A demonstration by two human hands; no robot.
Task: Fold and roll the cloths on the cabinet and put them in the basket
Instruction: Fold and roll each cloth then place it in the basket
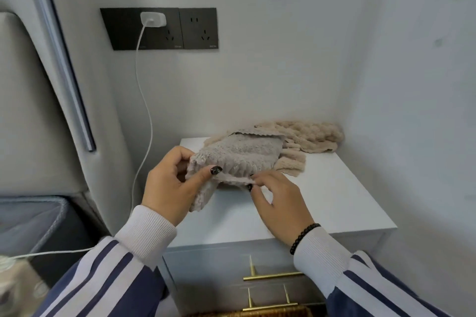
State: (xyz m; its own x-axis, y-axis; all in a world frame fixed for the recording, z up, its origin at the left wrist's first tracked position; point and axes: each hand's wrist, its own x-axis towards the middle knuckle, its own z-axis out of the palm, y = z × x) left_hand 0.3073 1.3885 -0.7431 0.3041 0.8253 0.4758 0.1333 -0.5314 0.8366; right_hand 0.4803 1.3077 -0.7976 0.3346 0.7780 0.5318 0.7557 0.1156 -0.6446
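The grey cloth (237, 159) could slump open or slide off the cabinet's (334, 188) left edge, since part already hangs past it and only fingertips hold it. The left hand (171, 188) grips its left end, thumb on top; the right hand (277, 201) pinches the near hem. A beige cloth (306, 141) lies at the back right corner; the basket (257, 313) sits below the front edge.

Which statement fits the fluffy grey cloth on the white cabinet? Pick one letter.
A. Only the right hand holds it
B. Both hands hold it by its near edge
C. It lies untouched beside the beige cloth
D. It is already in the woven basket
B: the left hand and the right hand both pinch the near edge of the fluffy grey cloth above the white cabinet.
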